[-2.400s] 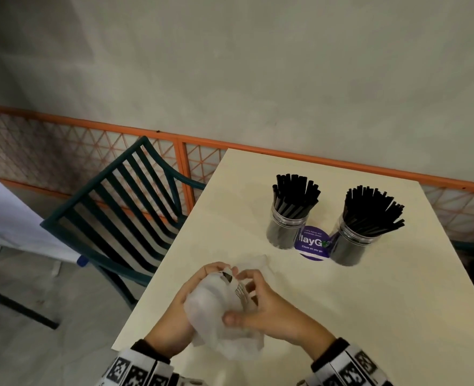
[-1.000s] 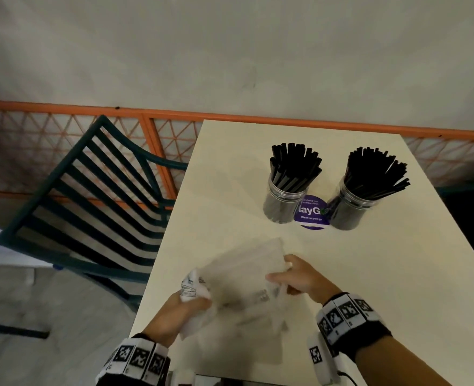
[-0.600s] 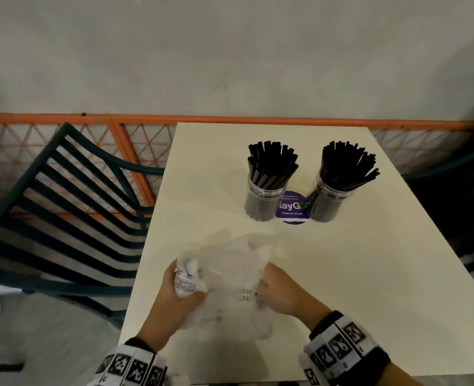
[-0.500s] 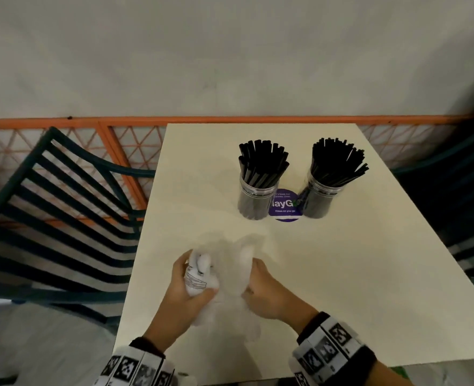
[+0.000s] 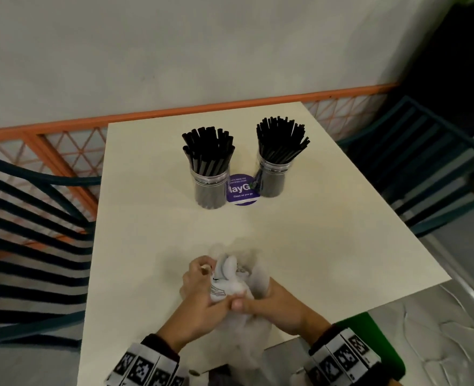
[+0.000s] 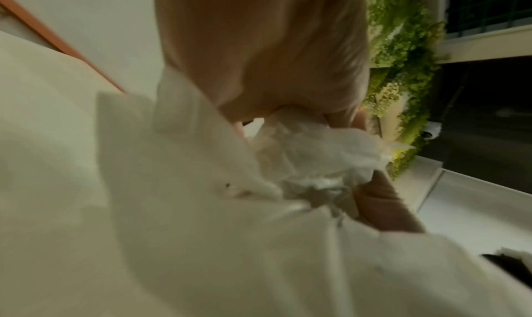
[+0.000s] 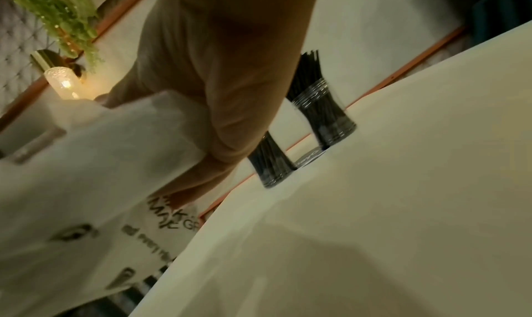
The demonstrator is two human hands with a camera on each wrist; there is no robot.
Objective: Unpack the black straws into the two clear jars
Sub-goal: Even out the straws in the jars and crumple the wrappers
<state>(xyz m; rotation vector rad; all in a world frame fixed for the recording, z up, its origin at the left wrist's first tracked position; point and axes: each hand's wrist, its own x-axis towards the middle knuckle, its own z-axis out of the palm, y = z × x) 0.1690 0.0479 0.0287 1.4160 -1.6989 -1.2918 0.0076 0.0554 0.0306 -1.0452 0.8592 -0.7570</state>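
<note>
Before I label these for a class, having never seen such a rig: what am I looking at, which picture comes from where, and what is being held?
No machine here: a person works with bare hands and wears three cameras. The big picture comes from a camera on the head, looking down at a table. The other two come from cameras strapped to each wrist, looking along the hand, so they are tilted and blurry.

On the table stand two jars, both packed with black straws, with a purple sticker between them.

The left hand and right hand both grip a crumpled white bag. No straws show in it. Chairs stand on both sides.
</note>
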